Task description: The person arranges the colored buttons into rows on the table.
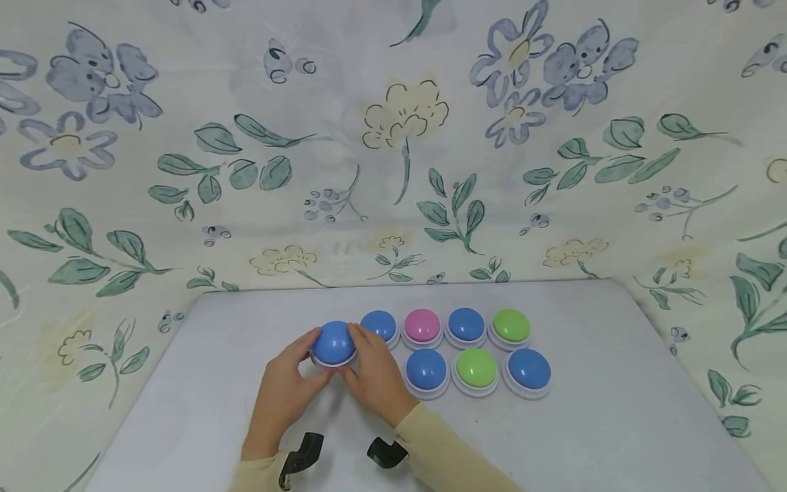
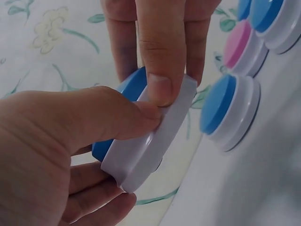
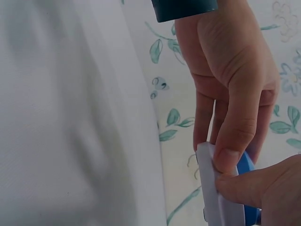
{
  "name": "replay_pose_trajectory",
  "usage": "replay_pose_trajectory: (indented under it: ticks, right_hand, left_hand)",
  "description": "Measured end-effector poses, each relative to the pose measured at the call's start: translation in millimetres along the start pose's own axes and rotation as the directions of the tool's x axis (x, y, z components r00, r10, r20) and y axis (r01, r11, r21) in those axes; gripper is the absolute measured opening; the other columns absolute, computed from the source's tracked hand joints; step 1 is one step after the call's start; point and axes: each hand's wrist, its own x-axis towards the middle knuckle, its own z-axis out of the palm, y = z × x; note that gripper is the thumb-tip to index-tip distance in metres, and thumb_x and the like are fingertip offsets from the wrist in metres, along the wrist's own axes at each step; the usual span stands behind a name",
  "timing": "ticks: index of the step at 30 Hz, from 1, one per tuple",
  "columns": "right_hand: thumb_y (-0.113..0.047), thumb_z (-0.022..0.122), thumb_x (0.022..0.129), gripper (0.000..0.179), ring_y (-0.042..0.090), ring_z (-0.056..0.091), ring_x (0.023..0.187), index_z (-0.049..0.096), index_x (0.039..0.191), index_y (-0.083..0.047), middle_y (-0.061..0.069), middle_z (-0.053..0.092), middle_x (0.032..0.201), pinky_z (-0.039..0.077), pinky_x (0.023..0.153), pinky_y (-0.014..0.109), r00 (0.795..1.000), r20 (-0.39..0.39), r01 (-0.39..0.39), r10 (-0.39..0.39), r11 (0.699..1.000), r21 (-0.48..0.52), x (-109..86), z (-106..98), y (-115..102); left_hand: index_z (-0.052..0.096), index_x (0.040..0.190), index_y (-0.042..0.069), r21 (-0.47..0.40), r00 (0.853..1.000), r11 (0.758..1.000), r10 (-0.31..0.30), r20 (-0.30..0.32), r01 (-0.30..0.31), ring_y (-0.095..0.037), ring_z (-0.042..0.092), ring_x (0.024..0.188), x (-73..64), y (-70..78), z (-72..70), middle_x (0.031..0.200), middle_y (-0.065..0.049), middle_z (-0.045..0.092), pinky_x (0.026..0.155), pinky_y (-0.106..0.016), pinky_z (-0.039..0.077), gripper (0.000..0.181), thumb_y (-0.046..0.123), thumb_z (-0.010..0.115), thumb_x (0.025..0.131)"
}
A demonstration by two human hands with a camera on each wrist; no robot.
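Observation:
Both hands hold one blue push button [image 1: 334,342] with a domed top and a white round base, left of the other buttons. My left hand [image 1: 285,389] grips its left side, and my right hand [image 1: 378,376] grips the right side. In the left wrist view, the two thumbs meet on the white base [image 2: 141,160], which is tilted, with the fingers curled round the far side. The right wrist view shows the same base edge-on under both thumbs. Right beside the right hand, a blue button [image 1: 378,325] is partly covered by its fingers.
On the white table [image 1: 615,410], a back row continues with pink [image 1: 422,325], blue [image 1: 466,324] and green [image 1: 511,325] buttons. Before it sit blue [image 1: 426,369], green [image 1: 476,367] and blue [image 1: 529,369] ones. A flowered cloth [image 1: 344,171] hangs behind the table.

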Motion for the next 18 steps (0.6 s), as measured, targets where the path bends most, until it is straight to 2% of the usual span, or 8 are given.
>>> replay_pose_trajectory:
  ticks: [13,18]
  right_hand:
    - [-0.016,0.078,0.089,0.068,0.031,0.052,0.133,0.047,0.145,0.004,0.019,0.052,0.145,0.046,0.109,0.040,0.997,-0.059,0.038,-0.041,0.998,-0.049,-16.0,-2.7,9.3]
    - [-0.014,0.078,0.088,0.068,0.031,0.052,0.133,0.047,0.146,0.004,0.018,0.052,0.146,0.046,0.109,0.040,0.997,-0.055,0.049,-0.052,0.997,-0.058,-21.1,-4.1,15.0]
  left_hand:
    - [0.058,0.134,-0.009,0.005,0.999,0.999,0.044,-0.015,-0.044,-0.042,0.062,0.119,-7.4,9.6,12.5,0.132,-0.026,0.062,0.100,-0.054,0.050,0.073,0.003,0.090,0.070]
    - [0.058,0.133,-0.009,-0.008,0.998,0.998,0.054,-0.029,-0.054,-0.042,0.062,0.118,-11.2,12.6,20.0,0.132,-0.026,0.062,0.098,-0.054,0.051,0.072,0.002,0.090,0.070]
